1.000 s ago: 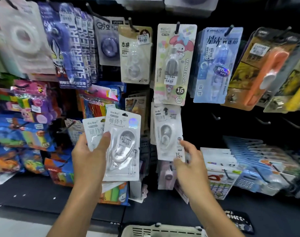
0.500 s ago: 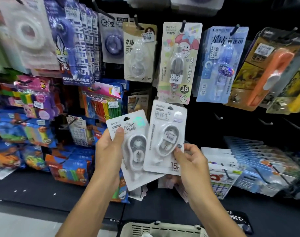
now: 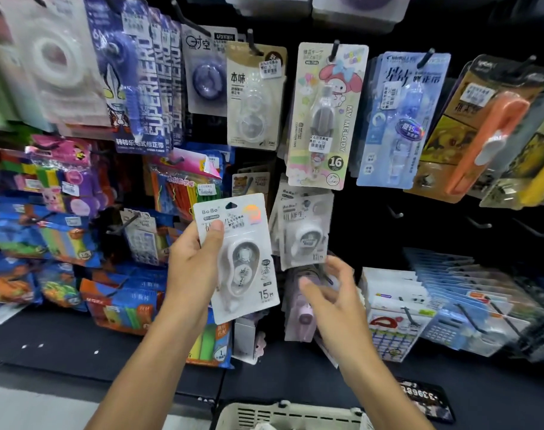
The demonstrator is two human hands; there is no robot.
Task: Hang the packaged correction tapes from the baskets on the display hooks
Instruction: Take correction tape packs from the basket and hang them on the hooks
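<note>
One white pack in hand, matching packs already hung

The left hand (image 3: 193, 268) grips a white correction tape pack (image 3: 238, 259) at frame centre, thumb across its front. The right hand (image 3: 329, 293), blurred, holds nothing, fingers loosely curled just below the hung white packs (image 3: 305, 231) right of centre. By my judgement the held pack is still to be hung. A pale basket (image 3: 289, 414) sits at the bottom edge; crowded dark display hooks (image 3: 394, 212) stand above a black shelf (image 3: 63, 342).

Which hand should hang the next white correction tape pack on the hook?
Left. The left hand already grips the white BoBo pack, thumb on its front, just left of the hung matching packs. The right hand is below them with loosely curled fingers, holding nothing.
</note>
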